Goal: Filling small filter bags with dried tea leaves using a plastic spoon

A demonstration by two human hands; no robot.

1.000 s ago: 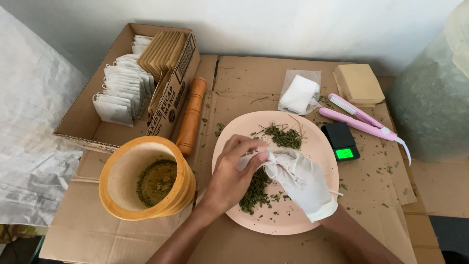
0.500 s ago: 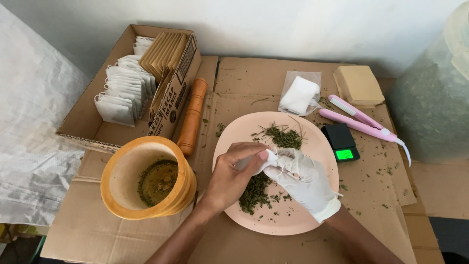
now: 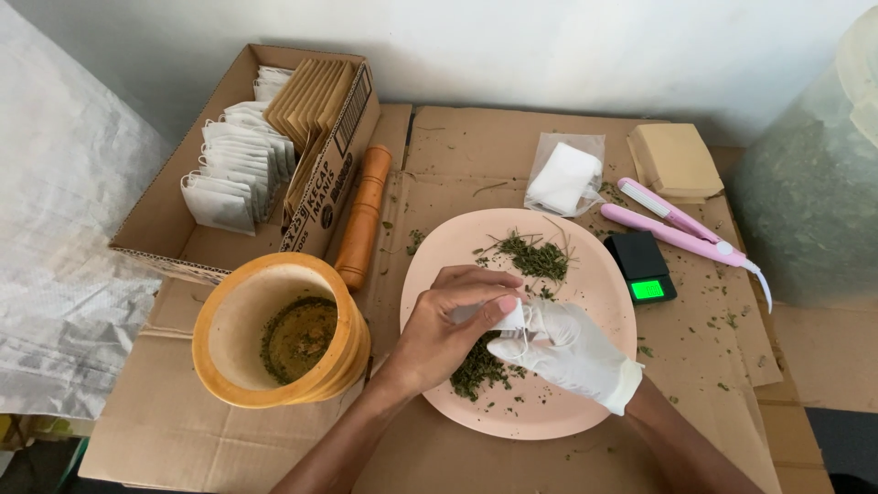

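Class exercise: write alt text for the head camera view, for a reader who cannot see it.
A bare left hand and a white-gloved right hand together hold a small white pouch over a pink plate strewn with dried green herb. A wooden mortar stands to the left.

One head-worn camera looks steeply down from close above the pink plate [image 3: 599,274] on the cardboard-covered floor [image 3: 476,146], facing the white wall [image 3: 549,46] (no second view shares the scene).
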